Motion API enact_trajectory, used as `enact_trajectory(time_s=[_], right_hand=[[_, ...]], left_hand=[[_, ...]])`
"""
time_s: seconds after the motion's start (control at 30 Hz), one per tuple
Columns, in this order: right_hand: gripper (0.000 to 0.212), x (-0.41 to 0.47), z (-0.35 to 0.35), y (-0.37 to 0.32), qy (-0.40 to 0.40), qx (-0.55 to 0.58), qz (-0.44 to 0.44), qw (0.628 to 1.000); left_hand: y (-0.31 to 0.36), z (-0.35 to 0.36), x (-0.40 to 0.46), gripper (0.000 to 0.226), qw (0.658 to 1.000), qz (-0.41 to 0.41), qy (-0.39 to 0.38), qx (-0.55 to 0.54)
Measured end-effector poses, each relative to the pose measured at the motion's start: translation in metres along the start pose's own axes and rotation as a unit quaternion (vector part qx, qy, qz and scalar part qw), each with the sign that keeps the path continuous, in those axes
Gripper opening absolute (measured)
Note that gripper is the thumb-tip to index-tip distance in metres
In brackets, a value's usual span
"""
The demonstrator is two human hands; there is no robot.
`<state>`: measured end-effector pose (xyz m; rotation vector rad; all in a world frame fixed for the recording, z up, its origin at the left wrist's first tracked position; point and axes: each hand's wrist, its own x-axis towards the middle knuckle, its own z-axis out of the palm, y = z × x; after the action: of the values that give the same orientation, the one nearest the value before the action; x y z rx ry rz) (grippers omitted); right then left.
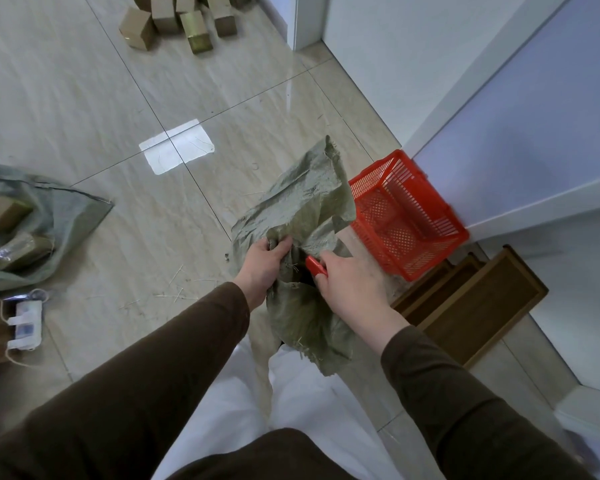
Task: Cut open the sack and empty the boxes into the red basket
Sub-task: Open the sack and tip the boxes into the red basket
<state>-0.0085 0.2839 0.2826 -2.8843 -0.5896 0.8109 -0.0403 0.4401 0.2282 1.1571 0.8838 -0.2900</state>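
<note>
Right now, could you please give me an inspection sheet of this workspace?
Surface: glossy beige tiled floor, straw bits scattered.
Job's things: green woven sack held up; empty red plastic lattice basket beside it; red-handled cutter at the sack.
Clutter: second grey-green sack with boxes at left; loose brown cardboard boxes far off; dark wooden trays.
Grippers: left hand grips the sack; right hand holds the cutter.
Cables: white device with cord.
Surroundings: white walls.
</note>
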Motion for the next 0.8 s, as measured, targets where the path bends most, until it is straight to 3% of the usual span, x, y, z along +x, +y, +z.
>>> enact_trajectory(time_s=[0.17, 0.6, 0.8], right_hand=[[0.021, -0.003, 0.000, -0.004, -0.020, -0.013, 0.003, 1.000], [0.022, -0.009, 0.004, -0.007, 0.001, 0.022, 0.001, 1.000], [0.023, -0.012, 0.002, 0.004, -0.018, 0.048, 0.032, 0.998]], left_hand=[[-0.004, 0.001, -0.001, 0.026, 0.999, 0.014, 0.003, 0.028], [-0.013, 0.003, -0.008, 0.014, 0.999, 0.029, -0.006, 0.037], [-0.014, 0.010, -0.009, 0.026, 0.999, 0.022, 0.000, 0.038]])
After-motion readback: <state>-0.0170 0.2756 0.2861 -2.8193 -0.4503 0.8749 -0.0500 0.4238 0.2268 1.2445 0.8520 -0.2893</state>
